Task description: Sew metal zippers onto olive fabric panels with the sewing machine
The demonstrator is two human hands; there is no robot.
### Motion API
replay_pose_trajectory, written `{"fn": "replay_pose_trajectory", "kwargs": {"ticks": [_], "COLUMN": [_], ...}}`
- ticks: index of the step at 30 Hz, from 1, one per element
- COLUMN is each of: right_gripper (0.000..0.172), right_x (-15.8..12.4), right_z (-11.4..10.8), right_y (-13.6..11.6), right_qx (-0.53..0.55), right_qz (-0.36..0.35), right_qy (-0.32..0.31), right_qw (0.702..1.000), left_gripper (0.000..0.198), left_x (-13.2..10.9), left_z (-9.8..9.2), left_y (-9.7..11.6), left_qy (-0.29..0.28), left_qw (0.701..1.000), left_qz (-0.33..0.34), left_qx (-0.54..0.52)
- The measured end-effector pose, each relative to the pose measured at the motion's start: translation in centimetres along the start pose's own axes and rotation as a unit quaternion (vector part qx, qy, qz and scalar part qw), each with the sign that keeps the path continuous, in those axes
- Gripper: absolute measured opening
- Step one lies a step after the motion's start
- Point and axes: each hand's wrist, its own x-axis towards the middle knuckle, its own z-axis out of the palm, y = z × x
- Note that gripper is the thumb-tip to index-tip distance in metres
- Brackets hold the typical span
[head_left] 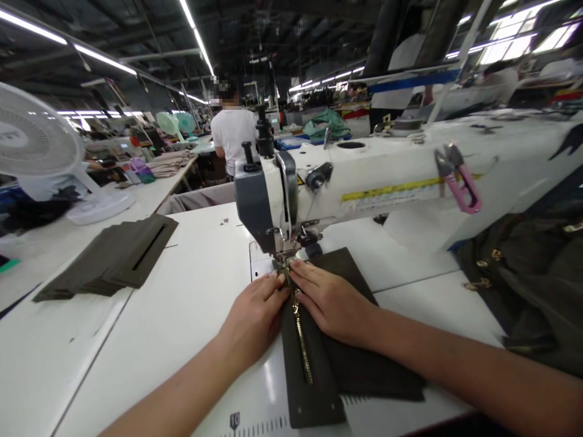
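A dark olive fabric panel (314, 397) with a brass-toothed zipper (301, 343) in its slot lies under the needle area of a white sewing machine (387, 176). A gold zipper pull (296, 306) sits partway down the teeth. My left hand (255, 309) is at the panel's left edge, its fingers bent and closed on the material close to the presser foot (285, 252). Flat on the panel, just right of the zipper, lies my right hand (334, 297) with fingers stretched toward the foot. A wider dark fabric piece (373, 370) spreads beneath my right hand and forearm.
Stacked slotted olive panels (113, 255) lie on the left of the white table (182, 346). Pink-handled thread snips (462, 185) hang on the machine arm. Dark fabric with gold hardware (528, 279) is heaped at right. Behind stand a white fan (36, 133) and a person (234, 130).
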Motion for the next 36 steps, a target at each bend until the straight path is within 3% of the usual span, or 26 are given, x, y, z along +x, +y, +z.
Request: {"fn": "replay_pose_trajectory", "kwargs": {"ticks": [5,24,27,32,36], "right_gripper": [0.039,0.035,0.035,0.055,0.035], "right_x": [0.2,1.0,-0.3,-3.9,-4.7], "right_z": [-0.6,-0.7,-2.2,-3.4,-2.0], "right_y": [0.6,2.4,1.1,-3.6,-5.6], "right_qx": [-0.002,-0.014,-0.001,0.008,-0.056], "right_qz": [-0.020,-0.055,-0.059,-0.088,-0.078], "right_qy": [-0.014,0.000,0.014,0.029,0.065], "right_qw": [1.000,0.998,0.998,0.996,0.993], "left_gripper": [0.024,0.024,0.022,0.021,0.019], "left_x": [0.5,1.0,0.6,-0.4,-0.8], "left_z": [-0.4,-0.3,-0.7,-1.6,-1.9], "left_y": [0.0,-0.1,0.2,1.4,2.4], "left_qy": [-0.019,-0.035,-0.032,-0.021,-0.032], "left_qw": [1.000,0.999,0.999,1.000,0.999], "left_qz": [0.017,-0.021,-0.007,0.017,0.004], "left_qx": [0.000,0.018,0.006,-0.014,-0.003]}}
